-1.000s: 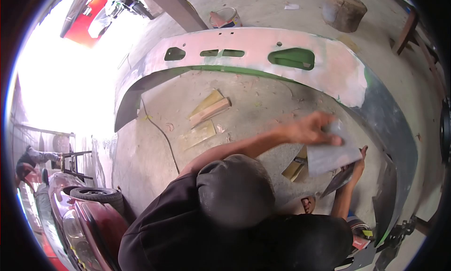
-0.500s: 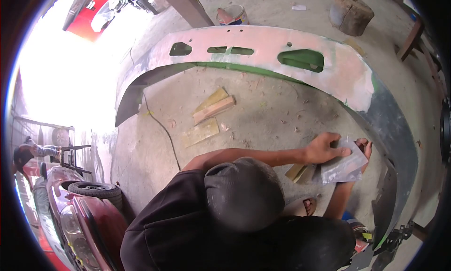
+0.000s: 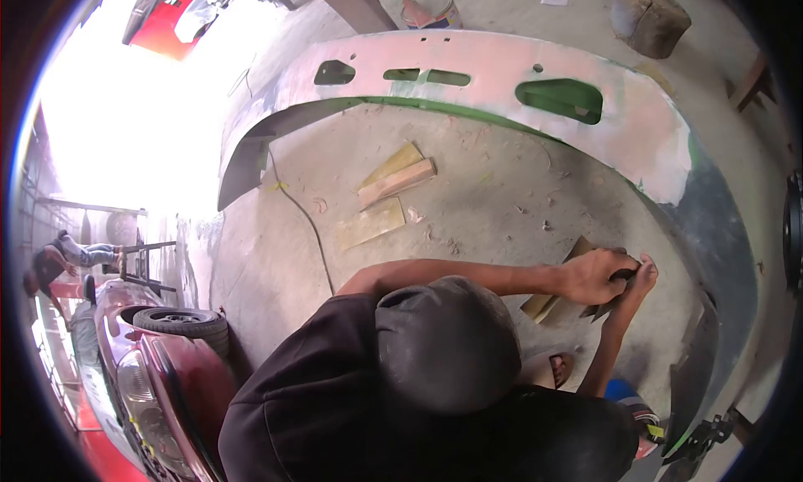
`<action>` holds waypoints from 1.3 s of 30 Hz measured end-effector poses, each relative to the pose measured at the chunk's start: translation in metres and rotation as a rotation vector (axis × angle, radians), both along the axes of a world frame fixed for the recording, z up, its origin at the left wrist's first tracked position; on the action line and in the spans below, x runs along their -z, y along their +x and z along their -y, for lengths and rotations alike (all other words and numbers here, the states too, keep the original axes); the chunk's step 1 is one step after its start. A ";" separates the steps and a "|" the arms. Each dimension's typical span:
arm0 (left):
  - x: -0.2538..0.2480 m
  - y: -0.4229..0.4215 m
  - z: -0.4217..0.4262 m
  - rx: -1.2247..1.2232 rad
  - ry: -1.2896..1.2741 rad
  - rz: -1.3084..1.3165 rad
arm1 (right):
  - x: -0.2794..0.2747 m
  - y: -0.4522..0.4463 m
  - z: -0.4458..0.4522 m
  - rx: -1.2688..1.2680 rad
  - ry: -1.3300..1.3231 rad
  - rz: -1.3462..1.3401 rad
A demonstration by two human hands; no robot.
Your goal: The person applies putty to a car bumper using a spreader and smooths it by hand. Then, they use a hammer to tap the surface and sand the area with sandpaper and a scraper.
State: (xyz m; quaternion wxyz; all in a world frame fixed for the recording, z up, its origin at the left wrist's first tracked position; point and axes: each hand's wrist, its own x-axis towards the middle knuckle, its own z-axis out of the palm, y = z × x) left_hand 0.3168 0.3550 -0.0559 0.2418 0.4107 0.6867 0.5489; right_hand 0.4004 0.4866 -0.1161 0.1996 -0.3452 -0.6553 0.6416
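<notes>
My left hand point(image 3: 592, 276) is closed around a thin sheet that looks like sandpaper point(image 3: 597, 307), now dark and seen nearly edge-on. Close against it, my right hand point(image 3: 641, 279) pinches the right side of the same sheet, its fingers pointing up. Much of the sheet is hidden by the hands, so I cannot tell if it is folded. On the floor beneath them lies a yellowish-brown piece point(image 3: 539, 307). Beyond the hands curves a large car bumper point(image 3: 485, 60), with pinkish filler over green and grey areas.
A wooden block point(image 3: 398, 183) lies between yellowish sheets point(image 3: 372, 223) on the littered floor. A cable point(image 3: 311, 223) runs nearby. Behind the bumper stand a bucket point(image 3: 431, 14) and a tree stump point(image 3: 651, 20). A red car part point(image 3: 180, 382) and a wheel point(image 3: 180, 321) are at left; another person sits beyond.
The sheet has turned from showing its broad pale-grey face to a narrow dark view. My left hand has closed more tightly over it. The whole view has shifted slightly.
</notes>
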 end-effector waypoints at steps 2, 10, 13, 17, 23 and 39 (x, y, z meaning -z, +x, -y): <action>-0.017 0.002 0.003 0.062 0.015 0.136 | 0.006 0.006 -0.004 -0.020 -0.147 -0.005; -0.008 0.003 0.003 0.254 -0.096 0.171 | 0.004 -0.002 -0.002 0.064 -0.535 -0.357; -0.013 0.006 0.007 0.288 -0.064 0.019 | 0.003 0.003 -0.011 -0.140 -0.888 -0.500; -0.015 0.020 0.010 0.280 -0.003 -0.285 | -0.007 0.002 -0.028 -0.183 -0.900 -0.477; -0.037 -0.004 0.007 0.259 -0.095 0.081 | -0.027 0.015 -0.048 -0.267 -0.923 -0.697; -0.040 0.025 0.003 0.142 -0.155 0.981 | -0.066 0.005 -0.038 -0.332 -1.267 -1.077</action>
